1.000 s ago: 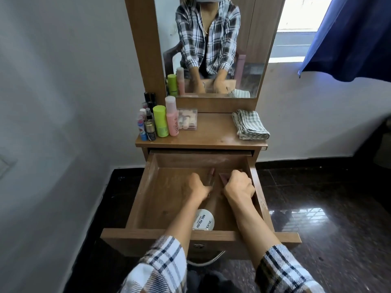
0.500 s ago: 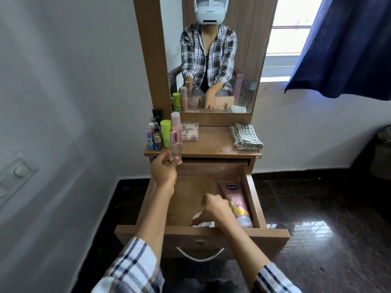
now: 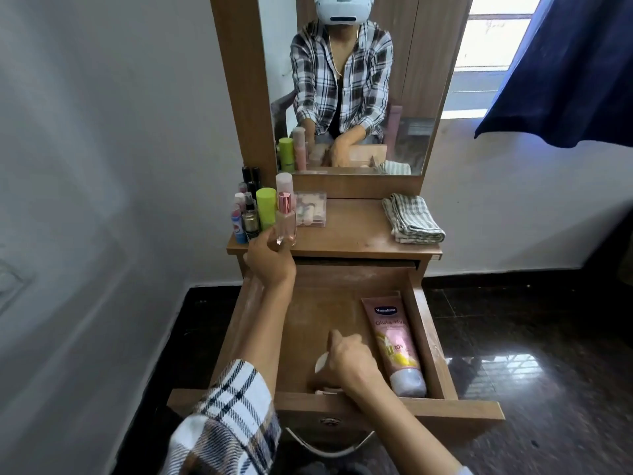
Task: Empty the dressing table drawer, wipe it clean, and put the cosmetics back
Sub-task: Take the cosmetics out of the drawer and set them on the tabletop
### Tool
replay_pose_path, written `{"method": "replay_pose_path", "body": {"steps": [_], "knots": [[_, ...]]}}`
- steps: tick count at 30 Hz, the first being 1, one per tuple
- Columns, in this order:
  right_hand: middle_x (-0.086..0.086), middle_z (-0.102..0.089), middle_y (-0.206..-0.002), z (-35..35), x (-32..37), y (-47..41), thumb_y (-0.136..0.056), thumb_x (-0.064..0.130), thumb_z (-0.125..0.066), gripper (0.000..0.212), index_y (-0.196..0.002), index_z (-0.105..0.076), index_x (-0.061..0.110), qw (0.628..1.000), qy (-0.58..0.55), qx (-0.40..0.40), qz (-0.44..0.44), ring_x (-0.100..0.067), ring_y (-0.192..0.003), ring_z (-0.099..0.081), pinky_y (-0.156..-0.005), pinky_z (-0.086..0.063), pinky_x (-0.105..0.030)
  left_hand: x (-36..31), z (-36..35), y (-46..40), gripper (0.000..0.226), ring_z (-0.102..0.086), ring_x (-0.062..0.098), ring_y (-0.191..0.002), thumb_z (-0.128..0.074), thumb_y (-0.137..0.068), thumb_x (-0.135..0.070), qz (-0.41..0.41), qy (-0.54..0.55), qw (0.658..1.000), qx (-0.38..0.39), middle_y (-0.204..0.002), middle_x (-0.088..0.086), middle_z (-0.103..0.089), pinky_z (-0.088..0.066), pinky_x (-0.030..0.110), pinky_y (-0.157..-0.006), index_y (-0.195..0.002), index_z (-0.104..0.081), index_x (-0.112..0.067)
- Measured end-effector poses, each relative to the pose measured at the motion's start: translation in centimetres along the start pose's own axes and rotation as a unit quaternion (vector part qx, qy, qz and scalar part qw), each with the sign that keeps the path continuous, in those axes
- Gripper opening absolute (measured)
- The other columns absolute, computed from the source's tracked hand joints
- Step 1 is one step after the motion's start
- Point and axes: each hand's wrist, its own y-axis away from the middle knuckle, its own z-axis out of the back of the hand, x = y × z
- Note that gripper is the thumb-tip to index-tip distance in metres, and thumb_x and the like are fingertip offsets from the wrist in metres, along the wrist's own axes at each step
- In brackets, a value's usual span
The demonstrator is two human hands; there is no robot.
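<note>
At the dressing table top's front left edge, the left hand grips an upright pink-capped perfume bottle. In the open drawer, the right hand closes on a white jar beside the Vaseline tube along its right wall.

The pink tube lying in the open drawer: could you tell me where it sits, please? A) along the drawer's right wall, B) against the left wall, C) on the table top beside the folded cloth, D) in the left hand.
A: the pink tube lies lengthwise against the drawer's right wall, cap toward the drawer front.
</note>
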Motion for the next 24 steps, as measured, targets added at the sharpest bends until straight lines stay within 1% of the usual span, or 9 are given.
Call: {"method": "replay_pose_path", "body": {"steps": [2, 4, 6, 9, 13, 14, 17, 20, 24], "knots": [[-0.014, -0.039, -0.132, 1.0, 0.0, 0.2, -0.076, 0.045, -0.072, 0.088, -0.142, -0.024, 0.015, 0.998, -0.055, -0.033, 0.000, -0.031, -0.121, -0.048, -0.095, -0.045, -0.035, 0.3, -0.2, 0.0, 0.032, -0.056, 0.025, -0.109, -0.063, -0.084, -0.009, -0.004, -0.006, 1.000, -0.001, -0.115, 0.009, -0.064, -0.043, 0.042, -0.097, -0.116, -0.062, -0.010], [-0.013, -0.042, -0.130, 2.8, 0.3, 0.3, -0.068, 0.045, -0.078, 0.094, -0.138, -0.026, 0.010, 0.990, -0.114, -0.083, 0.008, -0.030, -0.121, -0.047, -0.096, -0.044, -0.036, 0.4, -0.3, -0.1, 0.032, -0.056, 0.025, -0.108, -0.063, -0.084, -0.010, -0.009, -0.005, 1.000, -0.004, -0.114, 0.009, -0.065, -0.043, 0.040, -0.097, -0.116, -0.062, -0.009], [-0.011, -0.049, -0.123, 5.4, 0.8, -0.2, -0.064, 0.043, -0.081, 0.084, -0.126, -0.037, 0.007, 0.976, -0.160, -0.146, 0.029, -0.030, -0.116, -0.050, -0.095, -0.047, -0.038, 0.6, -0.4, -0.3, 0.034, -0.056, 0.025, -0.108, -0.064, -0.083, -0.010, -0.017, -0.008, 1.000, -0.007, -0.115, 0.010, -0.064, -0.043, 0.033, -0.095, -0.117, -0.062, -0.008], [-0.007, -0.057, -0.108, 9.4, 2.0, -1.4, -0.060, 0.040, -0.082, 0.067, -0.111, -0.051, 0.008, 0.944, -0.196, -0.250, 0.094, -0.025, -0.102, -0.056, -0.084, -0.051, -0.039, 0.9, -0.5, -0.3, 0.034, -0.057, 0.024, -0.108, -0.064, -0.083, -0.009, -0.028, -0.005, 0.999, -0.014, -0.115, 0.011, -0.064, -0.041, 0.025, -0.085, -0.117, -0.061, -0.007], [0.010, -0.057, -0.075, 12.4, 3.8, -3.4, -0.057, 0.043, -0.082, 0.039, -0.079, -0.057, 0.023, 0.903, -0.240, -0.311, 0.172, -0.010, -0.073, -0.057, -0.060, -0.049, -0.028, 1.1, -0.7, -0.1, 0.029, -0.060, 0.022, -0.102, -0.062, -0.084, -0.006, -0.055, 0.011, 0.998, -0.034, -0.109, 0.010, -0.067, -0.045, 0.026, -0.084, -0.113, -0.065, -0.008], [0.009, -0.060, -0.077, 12.6, 4.2, -4.0, -0.057, 0.045, -0.082, 0.040, -0.081, -0.059, 0.023, 0.904, -0.246, -0.303, 0.174, -0.011, -0.075, -0.059, -0.061, -0.050, -0.029, 1.2, -0.8, -0.1, 0.028, -0.060, 0.021, -0.101, -0.062, -0.085, -0.006, -0.060, 0.013, 0.997, -0.036, -0.109, 0.009, -0.067, -0.047, 0.027, -0.085, -0.113, -0.065, -0.008], [-0.005, -0.066, -0.108, 12.5, 4.7, -6.1, -0.056, 0.047, -0.083, 0.071, -0.114, -0.060, 0.011, 0.918, -0.241, -0.274, 0.158, -0.020, -0.098, -0.061, -0.070, -0.050, -0.030, 1.5, -0.8, 0.1, 0.028, -0.060, 0.020, -0.101, -0.060, -0.086, -0.007, -0.072, 0.019, 0.996, -0.040, -0.109, 0.008, -0.067, -0.048, 0.029, -0.087, -0.113, -0.065, -0.009], [-0.006, -0.064, -0.112, 11.9, 4.7, -7.5, -0.057, 0.043, -0.084, 0.070, -0.116, -0.060, 0.012, 0.918, -0.241, -0.270, 0.161, -0.020, -0.101, -0.060, -0.068, -0.046, -0.027, 1.6, -1.0, 0.1, 0.029, -0.059, 0.022, -0.105, -0.059, -0.086, -0.007, -0.057, 0.018, 0.997, -0.042, -0.112, 0.008, -0.066, -0.049, 0.035, -0.090, -0.115, -0.064, -0.009], [-0.006, -0.065, -0.110, 11.1, 4.6, -8.4, -0.060, 0.039, -0.084, 0.062, -0.111, -0.061, 0.011, 0.907, -0.256, -0.291, 0.164, -0.020, -0.101, -0.061, -0.071, -0.047, -0.028, 1.7, -1.2, 0.1, 0.030, -0.058, 0.024, -0.107, -0.059, -0.085, -0.003, -0.054, 0.022, 0.997, -0.058, -0.112, 0.011, -0.065, -0.048, 0.032, -0.089, -0.115, -0.062, -0.004]]}}
